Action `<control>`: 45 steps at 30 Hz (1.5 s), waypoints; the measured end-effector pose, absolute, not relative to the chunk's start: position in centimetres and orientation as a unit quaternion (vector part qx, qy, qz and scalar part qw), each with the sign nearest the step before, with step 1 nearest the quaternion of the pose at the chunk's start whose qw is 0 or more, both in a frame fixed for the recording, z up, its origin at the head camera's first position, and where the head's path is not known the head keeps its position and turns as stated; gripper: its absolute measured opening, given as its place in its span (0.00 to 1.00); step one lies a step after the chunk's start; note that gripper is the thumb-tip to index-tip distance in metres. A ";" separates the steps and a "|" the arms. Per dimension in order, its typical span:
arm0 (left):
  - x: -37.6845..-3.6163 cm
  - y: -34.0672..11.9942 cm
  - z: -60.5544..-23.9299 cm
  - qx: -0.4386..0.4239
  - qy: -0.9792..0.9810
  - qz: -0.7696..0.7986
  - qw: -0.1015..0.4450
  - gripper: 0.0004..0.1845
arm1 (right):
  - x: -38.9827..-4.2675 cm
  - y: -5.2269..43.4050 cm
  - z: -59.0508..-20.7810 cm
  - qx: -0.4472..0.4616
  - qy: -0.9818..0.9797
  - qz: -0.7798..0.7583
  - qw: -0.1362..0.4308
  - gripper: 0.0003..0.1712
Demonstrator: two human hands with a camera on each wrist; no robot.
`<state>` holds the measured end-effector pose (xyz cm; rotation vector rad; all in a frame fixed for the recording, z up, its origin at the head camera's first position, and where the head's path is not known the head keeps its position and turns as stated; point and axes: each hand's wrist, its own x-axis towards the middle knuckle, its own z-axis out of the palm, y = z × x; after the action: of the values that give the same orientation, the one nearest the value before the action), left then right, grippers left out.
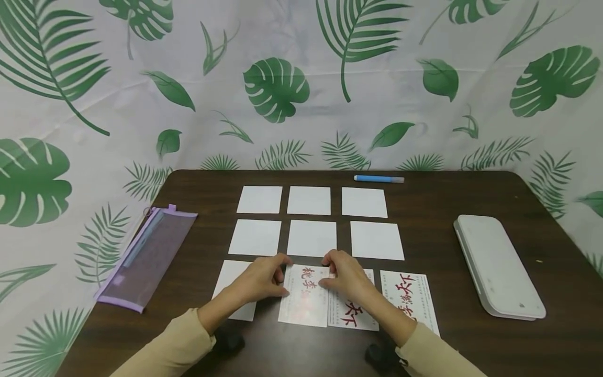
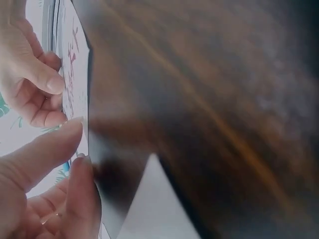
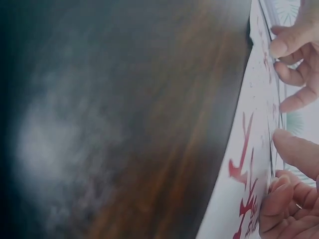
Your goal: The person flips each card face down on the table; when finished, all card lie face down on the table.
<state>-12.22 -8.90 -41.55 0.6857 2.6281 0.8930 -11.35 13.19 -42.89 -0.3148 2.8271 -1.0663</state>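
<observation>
Both hands met low in the centre of the head view, over a dark wooden table (image 1: pixel 471 193). The left hand (image 1: pixel 261 280) had its fingers curled, thumb and fingertips pinching the upper left edge of a printed card (image 1: pixel 305 298) bearing red characters. The right hand (image 1: pixel 346 277) pinched the same card at its upper right edge, fingers likewise curled. In the left wrist view the card (image 2: pixel 75 89) stood edge-on at the upper left of the frame, with fingertips (image 2: pixel 52 82) pressed to it. The right wrist view showed the card (image 3: pixel 249 164) running down the right side, red strokes legible and a fingertip (image 3: pixel 279 47) on its edge.

The card lay at the near middle of the table, overlapping a second printed card (image 1: pixel 353 311) to its right. A third printed card (image 1: pixel 412 298) sat further right, partly under the right forearm. A blank white card (image 1: pixel 226 280) lay under the left wrist.

Above these, six blank white cards (image 1: pixel 311 238) sat in two rows of three. A blue marker (image 1: pixel 378 179) lay by the far edge. A purple mesh pouch (image 1: pixel 148 256) rested at the left edge of the table, and a white flat device (image 1: pixel 497 264) at the right.
</observation>
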 end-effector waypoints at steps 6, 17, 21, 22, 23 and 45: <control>-12.1 -8.8 -41.3 0.241 0.911 0.304 0.142 0.28 | -11.5 13.3 -42.9 -0.111 0.933 -0.337 0.054 0.17; -12.3 -8.7 -41.4 0.241 0.909 0.309 0.144 0.29 | -11.8 13.3 -42.5 -0.129 0.927 -0.349 0.040 0.16; -12.3 -8.7 -41.3 0.240 0.908 0.313 0.143 0.29 | -12.0 13.3 -42.4 -0.114 0.921 -0.371 0.032 0.13; -12.3 -8.7 -41.3 0.239 0.908 0.315 0.143 0.29 | -12.0 13.2 -42.4 -0.111 0.919 -0.377 0.030 0.12; -12.3 -8.7 -41.3 0.236 0.908 0.317 0.143 0.30 | -12.0 13.2 -42.4 -0.105 0.917 -0.382 0.032 0.12; -12.1 -9.7 -41.0 0.122 0.774 0.598 0.168 0.20 | -11.9 13.6 -41.9 -0.056 0.781 -0.609 0.125 0.10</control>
<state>-12.15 -9.68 -41.00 0.3482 2.2022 1.6998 -11.88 13.63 -41.92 -0.1634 2.2771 -1.7735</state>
